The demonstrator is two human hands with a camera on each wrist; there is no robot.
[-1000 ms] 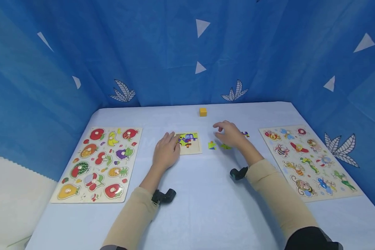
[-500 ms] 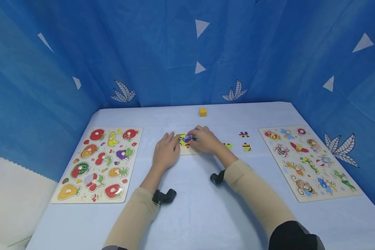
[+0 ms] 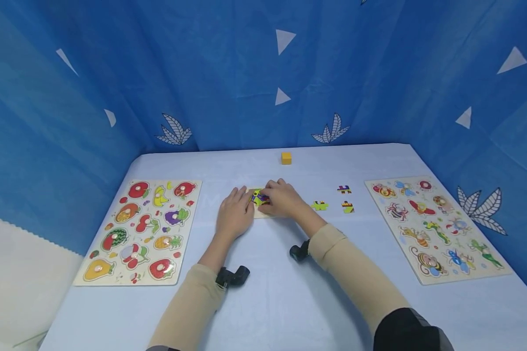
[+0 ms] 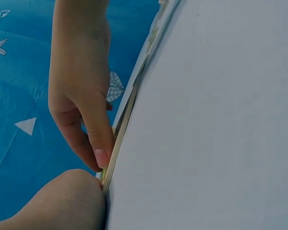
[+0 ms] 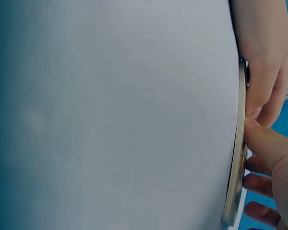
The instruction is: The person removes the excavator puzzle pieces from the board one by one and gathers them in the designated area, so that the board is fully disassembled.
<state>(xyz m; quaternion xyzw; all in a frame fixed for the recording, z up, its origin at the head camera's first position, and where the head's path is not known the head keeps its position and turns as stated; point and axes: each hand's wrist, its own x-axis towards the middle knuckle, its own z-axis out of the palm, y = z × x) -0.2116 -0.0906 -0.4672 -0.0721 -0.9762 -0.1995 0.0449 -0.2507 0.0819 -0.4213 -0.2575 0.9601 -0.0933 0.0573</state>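
Nearest, at the bottom of the frame, two forearms in beige fabric sleeves (image 3: 355, 273) reach up over the white cloth-covered table (image 3: 263, 302), each with a small black wrist-worn device (image 3: 233, 277) at the cuff.

At the centre, the left hand (image 3: 235, 214) lies with fingers extended along the left edge of a small light-wood puzzle tray with a yellow-and-purple picture (image 3: 262, 214), touching it but not clenched. The right hand (image 3: 282, 199) covers the tray's right part, fingers bent down onto it; in the left wrist view its thumb and fingers meet the tray's surface, but whether they pinch a piece cannot be told.

Right of centre lie three loose puzzle pieces: a green-yellow interlocking piece (image 3: 319, 205), a green, yellow and red piece (image 3: 348, 207) beside it, and a purple-and-yellow piece (image 3: 344, 189) just above.

A large pale wooden fruit-puzzle board (image 3: 123, 273) lies at lower left, a large pale wooden insect-puzzle board (image 3: 415, 220) at right. Above centre sits a yellow cube (image 3: 286, 158); behind hangs a blue fabric curtain (image 3: 228, 87) printed with white triangles and leaves.
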